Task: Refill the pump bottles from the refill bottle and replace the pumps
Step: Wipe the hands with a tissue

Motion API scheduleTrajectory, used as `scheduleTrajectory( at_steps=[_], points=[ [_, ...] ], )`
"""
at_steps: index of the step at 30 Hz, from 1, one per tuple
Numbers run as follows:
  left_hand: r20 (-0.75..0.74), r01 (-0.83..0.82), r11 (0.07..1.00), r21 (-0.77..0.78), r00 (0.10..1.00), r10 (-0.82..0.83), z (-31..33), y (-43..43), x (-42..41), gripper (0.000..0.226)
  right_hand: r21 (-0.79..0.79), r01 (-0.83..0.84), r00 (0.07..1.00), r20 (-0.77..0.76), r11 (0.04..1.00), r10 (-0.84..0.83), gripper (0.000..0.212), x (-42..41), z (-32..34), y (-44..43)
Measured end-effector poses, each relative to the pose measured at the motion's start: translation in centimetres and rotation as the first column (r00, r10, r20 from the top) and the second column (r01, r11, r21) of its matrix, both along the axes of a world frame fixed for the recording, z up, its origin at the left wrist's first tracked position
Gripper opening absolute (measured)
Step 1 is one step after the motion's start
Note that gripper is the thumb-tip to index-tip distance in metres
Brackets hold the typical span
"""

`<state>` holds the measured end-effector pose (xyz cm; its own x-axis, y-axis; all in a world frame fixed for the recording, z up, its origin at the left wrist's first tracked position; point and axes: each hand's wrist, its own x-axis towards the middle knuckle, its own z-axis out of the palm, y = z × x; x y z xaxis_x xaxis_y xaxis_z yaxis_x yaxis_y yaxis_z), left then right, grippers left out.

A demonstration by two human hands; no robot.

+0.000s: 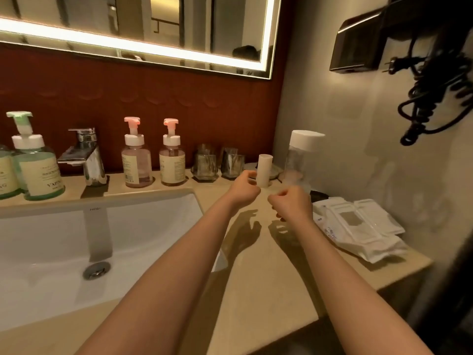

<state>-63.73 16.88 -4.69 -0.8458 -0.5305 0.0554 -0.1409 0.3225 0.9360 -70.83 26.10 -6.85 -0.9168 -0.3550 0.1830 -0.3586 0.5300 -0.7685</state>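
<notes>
Two clear pump bottles with pink pumps (137, 160) (172, 161) stand on the ledge behind the sink, pumps on. A larger green pump bottle (37, 166) stands at the far left, with another (5, 172) cut off by the frame edge. The tall clear refill bottle (302, 160) with a white cap stands upright near the right wall. A small white cylinder (265, 170) stands just left of it. My left hand (244, 190) hovers beside the cylinder, fingers curled. My right hand (291, 203) is a loose fist in front of the refill bottle's base. Nothing shows in either hand.
A chrome faucet (87, 155) stands over the white sink (143, 221) at the left. Two glass tumblers (204, 163) (231, 162) stand on the ledge. White packets (358, 226) lie on the counter at right. A hair dryer with a coiled cord (435, 80) hangs on the right wall.
</notes>
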Motion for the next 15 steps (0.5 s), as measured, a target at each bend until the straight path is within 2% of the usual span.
scheduleTrajectory(
  at_steps=[2,4,5,7,9,11,15],
  points=[
    [-0.018,0.025,1.0,0.017,1.0,-0.025,-0.1,1.4,-1.1,0.057,-0.029,0.101,0.994,-0.027,0.994,-0.102,0.022,-0.2,-0.1,2.1],
    [-0.061,0.046,0.998,0.042,0.997,-0.043,-0.3,2.8,-2.3,0.064,-0.077,0.186,0.98,-0.061,0.979,-0.191,0.022,-0.7,0.0,3.6],
    [-0.076,0.042,0.998,0.042,0.996,-0.039,-0.4,3.3,-2.8,0.069,-0.099,0.208,0.974,-0.069,0.973,-0.215,0.031,-1.0,0.0,3.9],
    [-0.09,0.022,0.999,0.032,0.996,-0.019,-0.8,4.0,-3.9,0.081,-0.103,0.197,0.978,-0.055,0.975,-0.204,0.057,-2.0,0.2,4.1],
    [-0.095,0.007,1.0,-0.001,0.995,-0.007,-1.2,4.5,-5.2,0.088,-0.082,0.134,0.99,-0.037,0.988,-0.137,0.068,-3.2,0.1,4.0],
    [-0.106,0.012,0.998,-0.056,0.994,-0.018,-1.4,4.7,-6.1,0.086,-0.076,0.079,0.997,0.022,0.994,-0.077,0.063,-4.2,-0.2,3.4],
    [-0.1,-0.029,0.988,-0.151,0.995,0.014,-1.8,4.1,-7.7,0.066,-0.097,0.049,0.997,0.066,0.994,-0.043,0.033,-5.9,-1.1,2.3]
  ],
)
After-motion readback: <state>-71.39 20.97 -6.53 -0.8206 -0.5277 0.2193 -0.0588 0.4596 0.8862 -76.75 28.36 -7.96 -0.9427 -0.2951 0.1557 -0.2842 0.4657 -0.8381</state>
